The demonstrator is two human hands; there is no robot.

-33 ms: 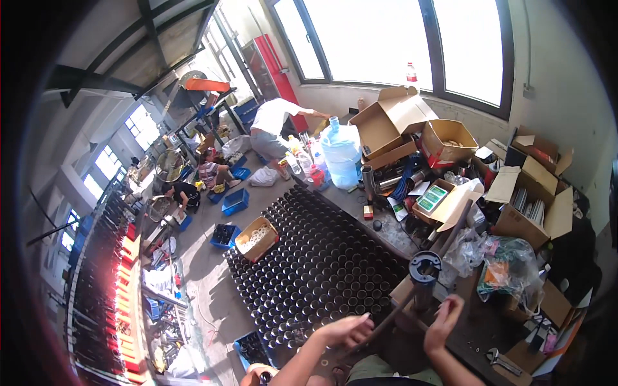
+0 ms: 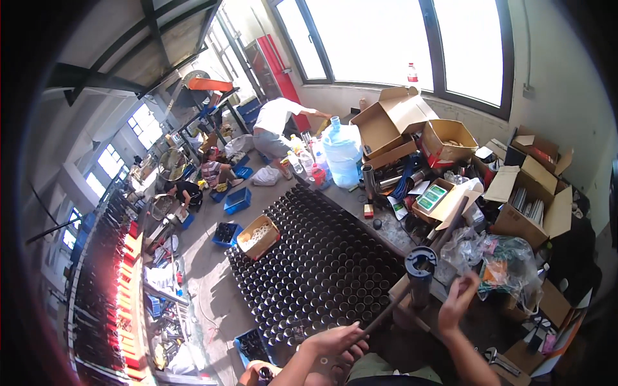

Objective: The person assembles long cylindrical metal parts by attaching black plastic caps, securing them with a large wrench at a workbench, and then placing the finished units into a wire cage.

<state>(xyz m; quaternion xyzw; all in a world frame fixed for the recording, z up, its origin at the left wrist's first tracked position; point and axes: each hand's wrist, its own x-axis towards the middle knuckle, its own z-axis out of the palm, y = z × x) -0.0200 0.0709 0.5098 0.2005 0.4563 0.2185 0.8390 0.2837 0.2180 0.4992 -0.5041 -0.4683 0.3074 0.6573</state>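
Note:
A dark metal tube stands upright in front of me, with a grey notched ring at its top. From beside it a long dark bar slants down toward me. My left hand is at the bar's near end, its fingers curled round it; part of the grip is hidden. To the right of the tube, my right hand is raised with fingers apart and loosely bent. Nothing shows in it, and it is apart from the tube.
Rows of black tubes stand left of the bar, a carton of pale rings on them. Cartons, plastic bags and an adjustable wrench lie at right. Blue bins and several people are farther back.
My left hand has closed round the bar's near end. My right hand has moved up and to the right, farther from my body. The ring and tube appear slightly shifted left.

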